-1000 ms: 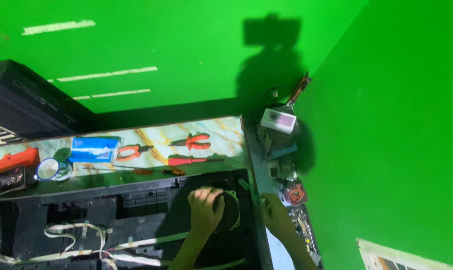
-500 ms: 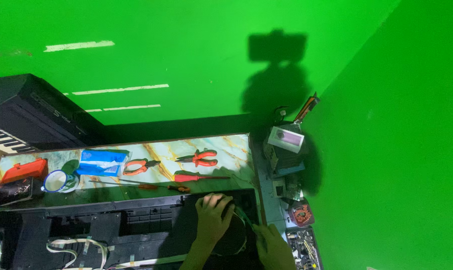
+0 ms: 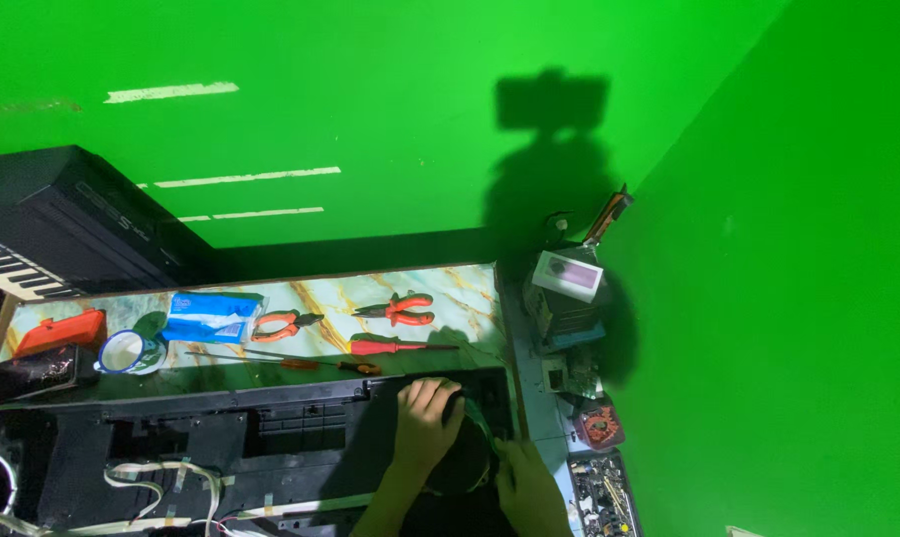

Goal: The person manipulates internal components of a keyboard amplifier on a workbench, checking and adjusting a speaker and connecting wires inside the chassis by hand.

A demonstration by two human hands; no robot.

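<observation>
My left hand [image 3: 425,423] lies on a dark round part [image 3: 462,467] at the right end of an opened black instrument chassis [image 3: 271,428], fingers curled over the part's far edge. My right hand [image 3: 531,489] is just to the right at the chassis corner, pinching a thin green wire [image 3: 478,418] that runs up between the two hands. My wrists leave the frame at the bottom. What lies under my left palm is hidden.
On the marbled shelf [image 3: 470,288] behind the chassis lie two red-handled pliers [image 3: 400,310], two screwdrivers [image 3: 390,347], a blue pack [image 3: 209,316], a white-rimmed cup [image 3: 124,351] and a red case [image 3: 60,331]. White ribbon cables [image 3: 162,482] cross the chassis. A small-parts tray [image 3: 599,492] sits right; green walls enclose all.
The view has tilted up, so the bench sits lower in frame. My right hand has dropped toward the chassis corner. The wire loop seen earlier between the hands now shows as a short straight stretch.
</observation>
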